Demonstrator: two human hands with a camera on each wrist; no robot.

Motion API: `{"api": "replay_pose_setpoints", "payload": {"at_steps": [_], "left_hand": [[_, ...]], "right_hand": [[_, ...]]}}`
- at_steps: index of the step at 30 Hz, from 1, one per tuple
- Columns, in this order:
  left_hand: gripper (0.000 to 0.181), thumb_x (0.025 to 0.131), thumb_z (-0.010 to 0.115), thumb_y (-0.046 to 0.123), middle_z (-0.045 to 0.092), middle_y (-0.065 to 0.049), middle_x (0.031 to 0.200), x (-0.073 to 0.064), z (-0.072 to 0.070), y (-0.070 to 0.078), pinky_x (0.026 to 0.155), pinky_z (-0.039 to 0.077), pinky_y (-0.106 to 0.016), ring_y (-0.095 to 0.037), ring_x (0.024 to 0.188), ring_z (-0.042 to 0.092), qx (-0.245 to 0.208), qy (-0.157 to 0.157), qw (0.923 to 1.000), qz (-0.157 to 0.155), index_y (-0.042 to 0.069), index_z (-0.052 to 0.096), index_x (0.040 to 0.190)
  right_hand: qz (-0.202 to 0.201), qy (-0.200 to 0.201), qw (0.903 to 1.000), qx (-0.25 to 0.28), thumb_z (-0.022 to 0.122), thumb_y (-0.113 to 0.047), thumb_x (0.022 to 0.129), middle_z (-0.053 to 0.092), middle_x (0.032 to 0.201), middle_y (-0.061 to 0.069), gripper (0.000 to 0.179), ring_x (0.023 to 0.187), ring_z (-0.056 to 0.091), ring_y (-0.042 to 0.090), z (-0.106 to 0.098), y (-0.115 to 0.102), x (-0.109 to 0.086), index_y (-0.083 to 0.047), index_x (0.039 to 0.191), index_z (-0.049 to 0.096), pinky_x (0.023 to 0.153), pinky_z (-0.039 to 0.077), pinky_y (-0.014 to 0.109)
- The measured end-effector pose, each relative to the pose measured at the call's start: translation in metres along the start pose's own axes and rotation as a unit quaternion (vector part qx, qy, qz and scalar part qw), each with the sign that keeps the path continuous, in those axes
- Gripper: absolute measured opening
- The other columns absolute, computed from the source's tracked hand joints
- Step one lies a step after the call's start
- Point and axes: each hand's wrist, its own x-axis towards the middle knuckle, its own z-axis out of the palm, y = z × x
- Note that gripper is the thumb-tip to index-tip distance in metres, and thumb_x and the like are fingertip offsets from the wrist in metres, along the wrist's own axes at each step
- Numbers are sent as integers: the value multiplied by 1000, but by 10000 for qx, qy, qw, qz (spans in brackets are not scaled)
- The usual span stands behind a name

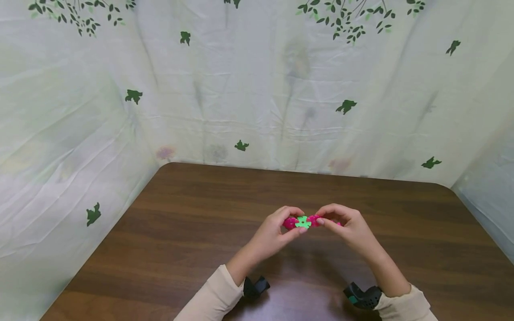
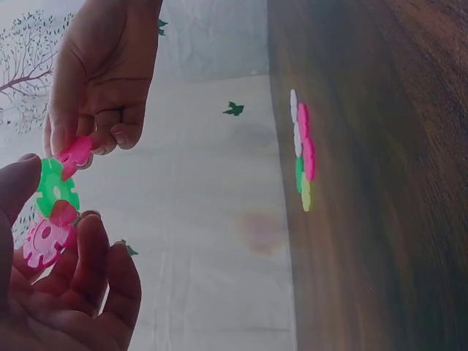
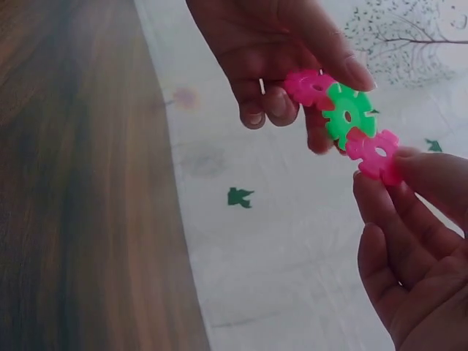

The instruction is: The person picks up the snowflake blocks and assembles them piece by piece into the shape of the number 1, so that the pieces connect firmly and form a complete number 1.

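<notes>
Above the counter (image 1: 192, 214), the left hand (image 1: 270, 234) pinched a green disc (image 1: 307, 223), a pink disc (image 1: 289, 223) joined at nine o'clock; the right hand (image 1: 352, 226) pinched another pink disc (image 1: 313, 220) at three.

On my feed a brown table (image 1: 192, 223), pale cloth (image 1: 257, 89) behind it, printed green birds (image 1: 346, 106), leafy branches (image 1: 356, 29) higher up

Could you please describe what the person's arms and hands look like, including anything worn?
The left sleeve and right sleeve are cream. The left hand and right hand are gloveless. The left wrist device is black; the right wrist device is black with a teal patch.
</notes>
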Motion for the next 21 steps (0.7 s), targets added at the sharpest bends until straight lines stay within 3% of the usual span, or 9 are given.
{"api": "replay_pose_setpoints", "payload": {"at_steps": [2,5,11,21], "left_hand": [[33,82,66,22,55,1,104,0,4,-11,66,46,-21,-9,77,52,57,103,9999,78,9,55,111],[36,82,66,23,53,1,110,0,4,-10,70,46,-20,-9,83,53,44,102,9998,177,8,55,113],[43,78,71,17,52,-1,111,0,4,-6,76,46,-19,-10,92,53,243,129,9974,662,5,53,115],[42,73,76,21,56,3,100,-1,9,-8,70,43,-12,-4,82,53,1205,561,9858,1030,10,57,109]], "right_hand": [[-29,19,10000,2,63,10,77,62,82,12,17,66,56,15,1,1,0,0,91,61,48,44,26],[-90,79,9999,14,63,11,77,61,81,12,17,64,54,15,2,2,0,2,91,61,48,43,25],[-17,202,9998,85,63,11,76,61,79,14,15,60,54,12,7,3,-1,4,90,61,49,45,26],[125,148,9973,712,61,10,79,61,83,15,20,66,62,19,13,25,-3,4,98,60,59,51,27]]}}
